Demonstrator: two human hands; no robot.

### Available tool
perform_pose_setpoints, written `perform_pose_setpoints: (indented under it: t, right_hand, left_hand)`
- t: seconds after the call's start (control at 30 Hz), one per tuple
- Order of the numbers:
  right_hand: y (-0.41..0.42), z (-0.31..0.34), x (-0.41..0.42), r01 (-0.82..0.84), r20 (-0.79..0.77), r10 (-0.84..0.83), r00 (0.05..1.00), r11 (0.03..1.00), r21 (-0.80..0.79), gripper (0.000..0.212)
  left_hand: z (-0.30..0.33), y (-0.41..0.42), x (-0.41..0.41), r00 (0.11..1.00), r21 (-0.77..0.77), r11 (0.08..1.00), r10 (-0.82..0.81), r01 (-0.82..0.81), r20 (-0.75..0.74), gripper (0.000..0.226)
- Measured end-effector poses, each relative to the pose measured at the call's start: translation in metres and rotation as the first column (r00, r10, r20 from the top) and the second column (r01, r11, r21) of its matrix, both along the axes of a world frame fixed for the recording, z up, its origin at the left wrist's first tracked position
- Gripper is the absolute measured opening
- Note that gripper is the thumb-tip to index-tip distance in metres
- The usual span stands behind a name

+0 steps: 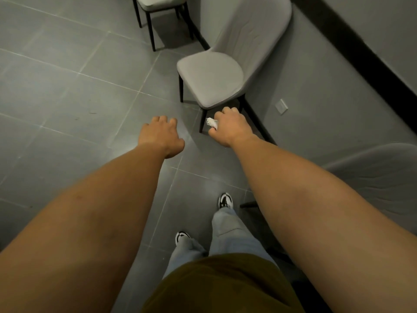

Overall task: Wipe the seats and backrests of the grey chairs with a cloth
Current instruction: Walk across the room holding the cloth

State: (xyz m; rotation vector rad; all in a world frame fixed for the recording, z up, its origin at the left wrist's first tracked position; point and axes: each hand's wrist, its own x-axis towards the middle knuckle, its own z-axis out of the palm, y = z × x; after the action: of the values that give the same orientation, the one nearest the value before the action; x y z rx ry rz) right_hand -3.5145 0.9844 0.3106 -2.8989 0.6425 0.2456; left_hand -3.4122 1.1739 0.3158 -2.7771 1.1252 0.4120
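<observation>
right hand (232,127) fisted on bunched white cloth (212,123) below centre-frame grey chair (209,80); left hand (161,136) loosely spread, empty; risk: small wad skipping backrest patches

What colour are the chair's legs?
Black, seen in the head view, under the grey chair ahead of the right hand.

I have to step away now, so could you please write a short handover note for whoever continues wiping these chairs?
Right hand: closed around the white cloth, held in the air just short of the nearest grey chair.
Left hand: empty, fingers loosely curled, over the floor.
Another grey chair stands further along the wall; a third is at the right edge.
Done: cannot tell which chairs are wiped.
Left: the nearest chair's seat and backrest, then check the others.
</observation>
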Motion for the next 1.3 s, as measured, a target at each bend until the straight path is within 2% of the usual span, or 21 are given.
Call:
perform_pose_setpoints:
  t: [0.27, 0.43, 0.73, 0.9, 1.07, 1.3]
  right_hand:
    - [-0.026, -0.027, 0.080, -0.073, -0.024, 0.074, 0.997, 0.996, 0.054, 0.044]
    - [-0.069, -0.031, 0.156, -0.148, 0.005, 0.148, 0.989, 0.987, 0.060, 0.044]
    - [-0.109, -0.037, 0.281, -0.236, -0.070, 0.238, 0.969, 0.971, 0.046, 0.043]
    - [-0.091, -0.037, 0.368, -0.275, -0.085, 0.276, 0.957, 0.961, 0.031, 0.044]
    - [-0.078, -0.023, 0.473, -0.221, -0.057, 0.221, 0.974, 0.975, -0.005, 0.046]
    - [-0.057, -0.006, 0.601, -0.207, -0.038, 0.207, 0.978, 0.978, -0.003, 0.047]
  left_hand:
    - [-0.010, -0.008, 0.071, 0.995, 0.065, 0.993, 0.096, -0.098, 0.028, 0.060]
    - [-0.011, -0.047, 0.132, 0.985, 0.078, 0.983, 0.163, -0.167, 0.056, 0.060]
    - [-0.024, -0.087, 0.230, 0.973, 0.065, 0.971, 0.230, -0.230, 0.002, 0.063]
    - [-0.025, -0.074, 0.327, 0.968, 0.067, 0.966, 0.251, -0.251, 0.012, 0.061]
    - [-0.016, -0.071, 0.442, 0.977, -0.030, 0.977, 0.210, -0.210, 0.031, 0.059]
    - [0.006, -0.042, 0.588, 0.979, -0.002, 0.982, 0.189, -0.190, 0.071, 0.059]
